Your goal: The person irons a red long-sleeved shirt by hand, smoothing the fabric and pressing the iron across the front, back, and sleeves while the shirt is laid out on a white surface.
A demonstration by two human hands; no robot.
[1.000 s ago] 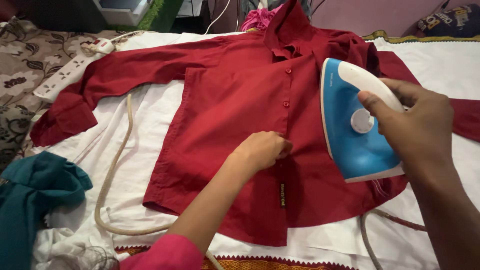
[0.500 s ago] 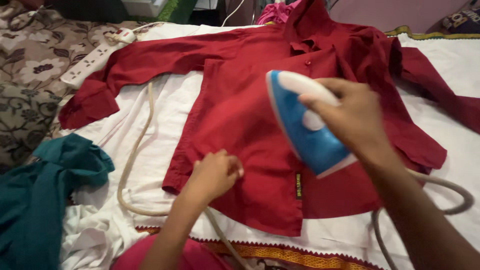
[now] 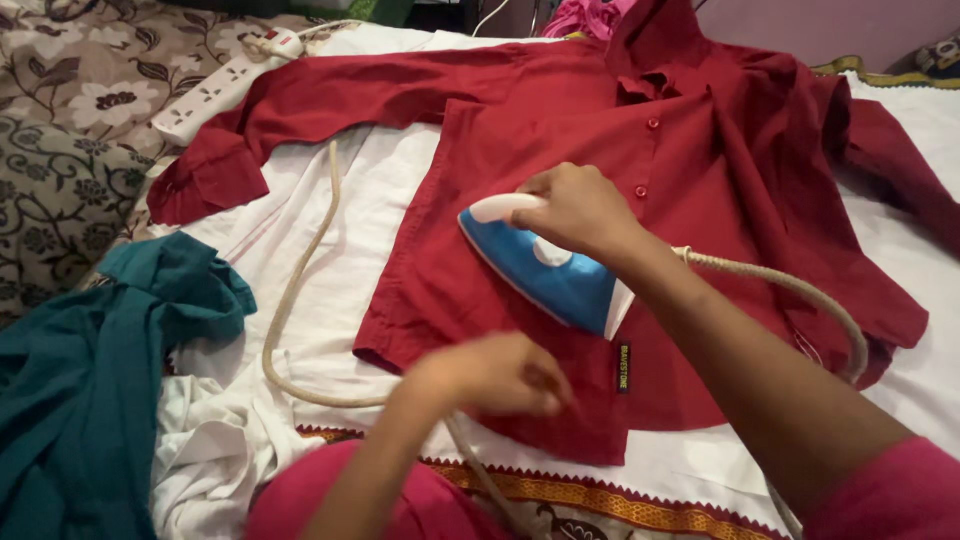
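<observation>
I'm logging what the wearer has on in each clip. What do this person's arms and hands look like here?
Both hands are bare, with no gloves, rings or watch visible. The left hand looks motion-blurred. The right hand is sharp. Each forearm is uncovered, and a bright pink sleeve shows at each upper arm near the bottom edge.

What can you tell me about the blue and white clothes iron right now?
The blue and white clothes iron has a blue plastic body, a white handle and a round white dial. It lies soleplate down on the front of the dark red button-up shirt, nose pointing left. The right hand grips its handle. A beige braided cord leaves its rear end and loops right.
</observation>
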